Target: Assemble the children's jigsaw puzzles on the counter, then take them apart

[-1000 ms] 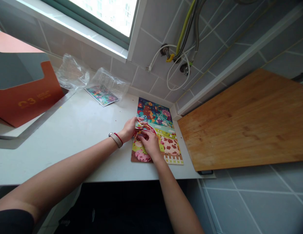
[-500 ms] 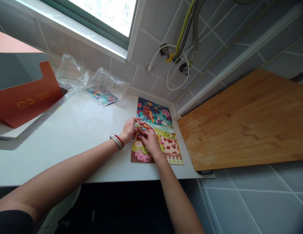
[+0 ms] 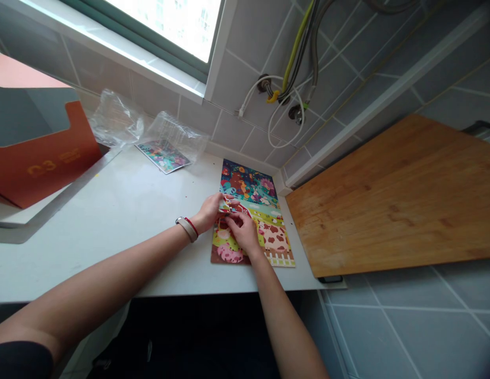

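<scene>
A colourful picture board (image 3: 278,237) lies on the white counter; a cow, a pink pig, a red barn and a white fence show on its lower part, and dark forest animals fill its upper part. My left hand (image 3: 211,209) is over the board's left edge, its fingers closed on small picture pieces (image 3: 225,206), perhaps puzzle pieces. Close beside it, my right hand (image 3: 243,231) rests over the middle of the board. Its thumb and fingers are bent together near the barn, and what lies between their tips is hidden.
A picture card (image 3: 166,157) lies partly under a clear plastic bag (image 3: 181,134) at the back. Another crumpled bag (image 3: 114,118) sits beside an orange box (image 3: 43,163). On the right leans a wooden board (image 3: 395,205). Cables and hoses (image 3: 286,89) hang on the tiled wall.
My left fingers have shifted slightly, and more of the red barn now shows between my hands. My right hand stays at nearly the same spot. The view has tilted a little.
</scene>
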`<state>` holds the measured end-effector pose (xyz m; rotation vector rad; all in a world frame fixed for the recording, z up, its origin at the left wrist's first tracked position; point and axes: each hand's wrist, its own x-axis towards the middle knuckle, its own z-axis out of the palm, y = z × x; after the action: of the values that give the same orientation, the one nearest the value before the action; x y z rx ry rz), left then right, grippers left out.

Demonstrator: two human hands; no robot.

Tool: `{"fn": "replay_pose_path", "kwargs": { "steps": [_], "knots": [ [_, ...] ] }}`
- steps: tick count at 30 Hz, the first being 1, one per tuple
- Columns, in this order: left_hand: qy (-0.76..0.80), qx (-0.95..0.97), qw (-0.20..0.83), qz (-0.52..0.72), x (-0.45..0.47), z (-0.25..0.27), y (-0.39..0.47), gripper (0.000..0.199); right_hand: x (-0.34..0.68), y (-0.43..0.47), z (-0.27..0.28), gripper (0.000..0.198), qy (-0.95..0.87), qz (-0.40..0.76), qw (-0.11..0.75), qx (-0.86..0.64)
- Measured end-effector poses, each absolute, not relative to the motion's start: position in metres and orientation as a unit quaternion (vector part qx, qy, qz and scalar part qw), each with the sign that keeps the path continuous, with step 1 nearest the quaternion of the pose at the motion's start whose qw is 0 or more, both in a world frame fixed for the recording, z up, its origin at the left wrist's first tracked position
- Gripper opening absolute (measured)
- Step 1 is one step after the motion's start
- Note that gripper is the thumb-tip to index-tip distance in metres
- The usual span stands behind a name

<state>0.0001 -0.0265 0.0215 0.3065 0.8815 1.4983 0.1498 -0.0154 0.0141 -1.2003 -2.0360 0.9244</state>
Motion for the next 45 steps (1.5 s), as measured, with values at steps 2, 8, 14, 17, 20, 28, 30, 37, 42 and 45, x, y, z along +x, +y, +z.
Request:
{"fn": "replay_pose_path", "kwargs": {
  "steps": [2,8,14,17,20,28,30,37,42,45],
  "knots": [
    [0.375,0.151,0.654,0.639,0.003,0.022,-0.027,0.021,0.150,-0.017,0.015,0.023,-0.699,0.440,0.340,-0.450],
    [0.355,0.188,0.690,0.602,0.009,0.023,-0.031,0.019,0.151,-0.028,0.030,0.041,-0.487,0.697,0.342,-0.401],
    [0.326,0.233,0.701,0.590,0.005,0.029,-0.034,0.023,0.149,-0.032,0.037,0.045,-0.453,0.732,0.326,-0.391],
    [0.338,0.240,0.697,0.586,0.005,0.029,-0.035,0.027,0.147,-0.030,0.032,0.048,-0.444,0.722,0.340,-0.407],
    [0.343,0.242,0.688,0.592,0.007,0.030,-0.035,0.025,0.147,-0.027,0.028,0.043,-0.436,0.713,0.358,-0.416],
    [0.341,0.170,0.649,0.659,-0.005,0.032,-0.029,0.021,0.149,-0.018,0.029,0.050,-0.465,0.663,0.382,-0.444],
    [0.352,0.158,0.624,0.680,-0.010,0.032,-0.028,0.021,0.148,-0.014,0.026,0.054,-0.501,0.636,0.384,-0.443],
    [0.369,0.133,0.596,0.701,-0.017,0.035,-0.026,0.020,0.143,0.001,0.011,0.031,-0.676,0.420,0.357,-0.488],
    [0.420,0.132,0.554,0.707,-0.019,0.026,-0.020,0.022,0.137,0.011,0.010,0.026,-0.711,0.376,0.333,-0.491],
    [0.448,0.119,0.534,0.706,-0.022,0.022,-0.017,0.025,0.133,0.017,0.011,0.022,-0.746,0.335,0.312,-0.484]
  ]
}}
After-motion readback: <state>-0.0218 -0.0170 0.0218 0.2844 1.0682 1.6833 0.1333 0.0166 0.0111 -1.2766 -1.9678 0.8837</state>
